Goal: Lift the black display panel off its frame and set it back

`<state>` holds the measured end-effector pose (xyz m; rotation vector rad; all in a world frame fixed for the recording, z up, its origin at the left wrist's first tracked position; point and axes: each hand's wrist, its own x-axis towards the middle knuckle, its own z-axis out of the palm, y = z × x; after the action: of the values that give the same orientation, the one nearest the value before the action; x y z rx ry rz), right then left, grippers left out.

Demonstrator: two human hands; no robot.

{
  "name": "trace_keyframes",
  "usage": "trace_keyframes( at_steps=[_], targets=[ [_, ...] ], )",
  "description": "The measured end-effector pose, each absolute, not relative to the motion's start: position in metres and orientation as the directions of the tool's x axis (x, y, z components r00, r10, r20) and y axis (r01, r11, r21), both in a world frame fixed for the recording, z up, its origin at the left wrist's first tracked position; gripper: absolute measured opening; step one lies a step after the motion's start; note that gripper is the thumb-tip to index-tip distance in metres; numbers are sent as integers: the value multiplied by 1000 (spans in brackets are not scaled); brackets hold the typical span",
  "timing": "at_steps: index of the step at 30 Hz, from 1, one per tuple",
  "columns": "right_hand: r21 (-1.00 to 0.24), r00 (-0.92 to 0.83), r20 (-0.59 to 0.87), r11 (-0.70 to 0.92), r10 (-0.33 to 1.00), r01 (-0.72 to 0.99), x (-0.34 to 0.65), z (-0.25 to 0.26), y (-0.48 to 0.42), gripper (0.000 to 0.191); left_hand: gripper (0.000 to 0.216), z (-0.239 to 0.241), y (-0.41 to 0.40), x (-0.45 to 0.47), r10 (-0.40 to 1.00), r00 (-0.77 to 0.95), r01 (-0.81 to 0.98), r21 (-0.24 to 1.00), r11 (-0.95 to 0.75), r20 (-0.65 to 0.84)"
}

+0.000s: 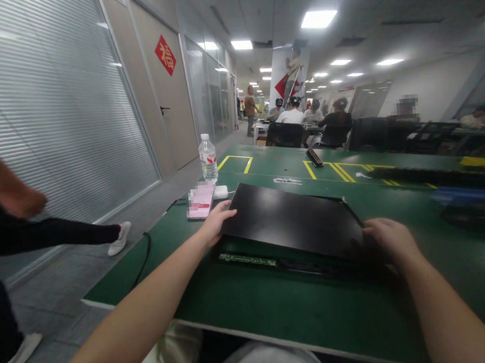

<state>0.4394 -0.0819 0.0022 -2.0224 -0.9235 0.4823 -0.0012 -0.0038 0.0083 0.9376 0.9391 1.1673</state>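
Note:
A glossy black screen panel [289, 217] is tilted above the green table, its far edge raised. My left hand [217, 224] pinches its left edge, with the thumb on top. At the opposite end, my right hand [392, 239] is closed on the right edge; its fingertips are partly hidden. Below the near edge of the panel shows a narrow green circuit board [246, 259], with a dark strip [303, 267] running on to the right from it. What lies under the panel is hidden.
Beyond my left hand are a phone [201, 200], a white case [220, 192] and a water bottle [208, 159]. A dark slotted block [315, 158] sits farther back on the green table [252, 304]. Blue material [475, 202] lies right. A person [3, 239] walks at left.

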Motion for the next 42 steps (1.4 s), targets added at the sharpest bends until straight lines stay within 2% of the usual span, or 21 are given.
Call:
trace_keyframes(
  at_steps=[10, 21, 42],
  targets=[
    [-599, 597, 118, -422, 794, 680, 438, 2, -81, 27, 52, 3, 1, -6, 973, 204, -324, 931, 167, -104],
    [-510, 562, 165, -417, 811, 752, 440, -1, -81, 28, 53, 1, 2, -8, 968, 224, -304, 936, 178, -111],
    [-494, 543, 165, -408, 823, 768, 443, -3, -81, 26, 55, -1, 4, -10, 956, 285, -329, 931, 160, -63]
  ],
)
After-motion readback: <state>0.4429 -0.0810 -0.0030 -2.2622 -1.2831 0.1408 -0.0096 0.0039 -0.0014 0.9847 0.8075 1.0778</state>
